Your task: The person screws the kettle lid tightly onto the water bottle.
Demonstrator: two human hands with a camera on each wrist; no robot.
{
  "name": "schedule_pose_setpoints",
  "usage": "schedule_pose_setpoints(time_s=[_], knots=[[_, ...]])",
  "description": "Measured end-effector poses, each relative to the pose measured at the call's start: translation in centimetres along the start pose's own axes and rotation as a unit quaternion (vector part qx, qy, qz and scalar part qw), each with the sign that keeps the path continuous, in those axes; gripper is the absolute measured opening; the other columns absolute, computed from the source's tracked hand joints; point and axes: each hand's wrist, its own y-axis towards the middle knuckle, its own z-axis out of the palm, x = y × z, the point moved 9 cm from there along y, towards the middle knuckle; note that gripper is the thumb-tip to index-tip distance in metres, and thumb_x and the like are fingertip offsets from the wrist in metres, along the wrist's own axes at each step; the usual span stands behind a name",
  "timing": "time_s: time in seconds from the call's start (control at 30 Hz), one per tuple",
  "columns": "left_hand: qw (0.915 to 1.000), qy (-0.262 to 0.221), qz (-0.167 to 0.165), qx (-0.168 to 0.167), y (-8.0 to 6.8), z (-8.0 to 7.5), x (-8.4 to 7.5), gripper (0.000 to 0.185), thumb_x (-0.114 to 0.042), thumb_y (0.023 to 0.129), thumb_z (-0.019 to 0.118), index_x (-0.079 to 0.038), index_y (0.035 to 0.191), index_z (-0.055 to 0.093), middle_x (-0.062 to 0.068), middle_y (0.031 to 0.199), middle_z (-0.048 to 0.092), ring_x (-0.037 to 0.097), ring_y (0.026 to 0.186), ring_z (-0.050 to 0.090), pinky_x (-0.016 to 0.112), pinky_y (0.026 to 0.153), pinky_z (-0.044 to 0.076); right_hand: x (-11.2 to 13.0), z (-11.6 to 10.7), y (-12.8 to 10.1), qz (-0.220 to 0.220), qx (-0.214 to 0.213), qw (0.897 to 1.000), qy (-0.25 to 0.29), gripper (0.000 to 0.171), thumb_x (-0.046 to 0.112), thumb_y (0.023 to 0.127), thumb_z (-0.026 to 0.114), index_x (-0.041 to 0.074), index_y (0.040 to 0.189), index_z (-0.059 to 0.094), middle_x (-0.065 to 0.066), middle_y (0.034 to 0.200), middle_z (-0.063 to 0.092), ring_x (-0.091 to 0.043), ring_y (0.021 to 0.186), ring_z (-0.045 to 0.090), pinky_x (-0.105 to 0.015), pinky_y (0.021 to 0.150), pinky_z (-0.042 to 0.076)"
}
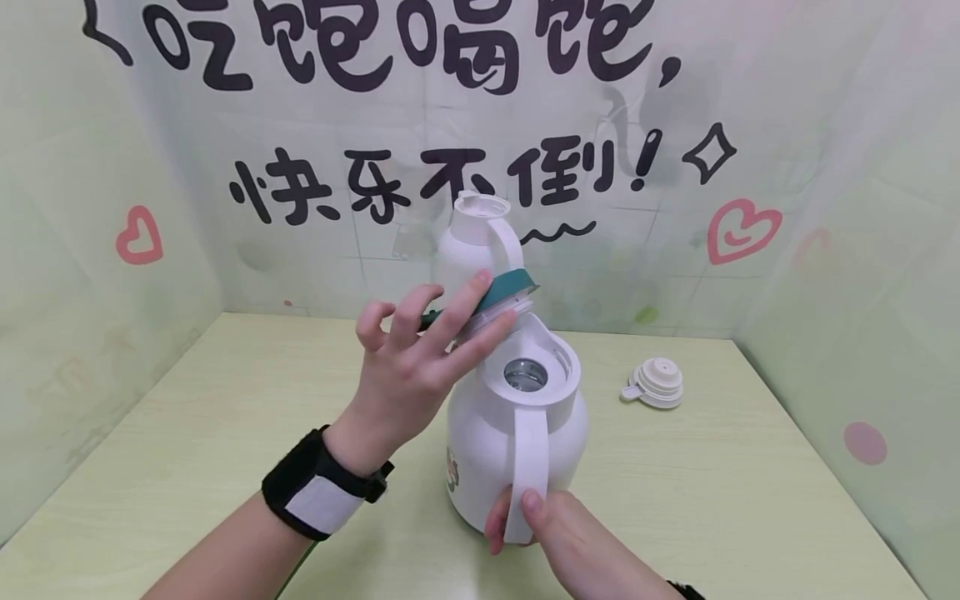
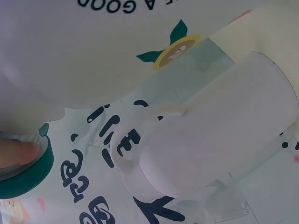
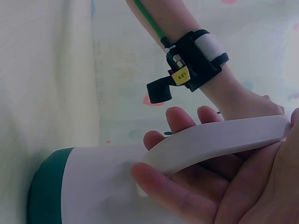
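A white thermos jug point(image 1: 480, 442) stands upright with its mouth uncovered, showing a shiny round inner opening. My right hand point(image 1: 566, 525) grips the lower part of its handle point(image 1: 530, 458), fingers curled round it in the right wrist view point(image 3: 210, 182). Above the jug's spout my left hand point(image 1: 408, 367) pinches a green lid point(image 1: 506, 288) with a pale threaded underside. That lid is tilted. The left wrist view shows the lid point(image 2: 32, 179) at the left edge, one fingertip on its pale part, beside the printed jug body point(image 2: 70, 56).
Behind the held jug stands a second white jug point(image 1: 463, 248), partly hidden by the left hand and lid. A white stopper point(image 1: 657, 383) with a small tab lies on the table point(image 1: 720, 467) to the right. Printed cloth walls point(image 1: 847, 275) enclose the table's back and sides.
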Motion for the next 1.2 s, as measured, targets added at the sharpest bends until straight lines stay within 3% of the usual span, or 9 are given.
schedule_pose_setpoints(time_s=[0.13, 0.3, 0.4, 0.6, 0.7, 0.93, 1.2], knots=[[0.9999, 0.005, 0.008, -0.008, -0.1, 0.1, -0.2, 0.043, -0.003, 0.088, 0.064, -0.025, 0.126, 0.06, 0.003, 0.133, 0.055, 0.036, 0.102, 0.048, 0.05, 0.076, 0.023, 0.0, 0.0, 0.0, 0.0, 0.002, 1.0, -0.004, 0.047, 0.019, 0.108, 0.015, 0.011, 0.102, 0.061, 0.0, 0.096, 0.062, -0.013, 0.097, 0.054, -0.028, 0.085, 0.04], [0.9986, -0.052, -0.001, -0.009, -0.2, 0.4, -0.2, 0.039, -0.003, 0.09, 0.062, -0.023, 0.124, 0.062, 0.002, 0.132, 0.056, 0.044, 0.107, 0.047, 0.053, 0.075, 0.027, -0.1, 0.0, 0.0, 0.007, 0.001, 1.0, -0.003, 0.048, 0.02, 0.108, 0.015, 0.012, 0.102, 0.061, 0.0, 0.097, 0.062, -0.014, 0.097, 0.054, -0.028, 0.085, 0.039], [0.9973, -0.073, -0.001, -0.001, -0.2, 0.5, -0.2, 0.038, -0.003, 0.091, 0.06, -0.023, 0.124, 0.062, 0.002, 0.132, 0.056, 0.041, 0.103, 0.047, 0.052, 0.073, 0.034, -0.2, 0.0, 0.0, 0.007, -0.002, 1.0, -0.006, 0.048, 0.02, 0.108, 0.014, 0.013, 0.102, 0.061, 0.001, 0.097, 0.062, -0.014, 0.097, 0.054, -0.028, 0.085, 0.039], [0.9986, -0.034, 0.025, 0.032, -0.2, 0.9, -0.6, 0.043, -0.006, 0.092, 0.06, -0.027, 0.13, 0.055, 0.001, 0.137, 0.052, 0.032, 0.093, 0.045, 0.044, 0.069, 0.038, -0.2, 0.0, -0.1, 0.008, -0.003, 1.0, -0.007, 0.048, 0.02, 0.108, 0.014, 0.012, 0.102, 0.062, 0.001, 0.097, 0.062, -0.013, 0.097, 0.054, -0.028, 0.085, 0.039], [0.9989, -0.024, 0.033, 0.022, -0.4, 0.9, -0.8, 0.046, -0.005, 0.091, 0.061, -0.027, 0.131, 0.054, 0.006, 0.134, 0.052, 0.031, 0.091, 0.044, 0.042, 0.068, 0.036, -0.1, 0.0, -0.1, 0.008, -0.003, 1.0, -0.011, 0.048, 0.02, 0.108, 0.015, 0.011, 0.101, 0.062, 0.001, 0.097, 0.061, -0.013, 0.096, 0.054, -0.028, 0.085, 0.04], [0.9978, -0.053, 0.039, -0.003, -0.7, 0.8, -0.9, 0.062, 0.013, 0.079, 0.055, -0.024, 0.129, 0.054, 0.018, 0.114, 0.051, 0.031, 0.087, 0.044, 0.038, 0.065, 0.035, -0.1, 0.1, -0.1, 0.014, -0.001, 1.0, -0.009, 0.048, 0.02, 0.108, 0.014, 0.012, 0.102, 0.062, 0.002, 0.097, 0.062, -0.013, 0.096, 0.054, -0.028, 0.085, 0.039], [0.9968, -0.038, 0.07, 0.008, -1.0, 0.9, -1.4, 0.053, 0.005, 0.088, 0.058, -0.024, 0.133, 0.053, 0.019, 0.117, 0.05, 0.029, 0.087, 0.045, 0.034, 0.063, 0.035, -0.3, 0.1, 0.0, 0.036, 0.006, 0.999, 0.001, 0.049, 0.023, 0.108, 0.014, 0.014, 0.102, 0.062, 0.002, 0.097, 0.062, -0.013, 0.097, 0.053, -0.028, 0.086, 0.039]])
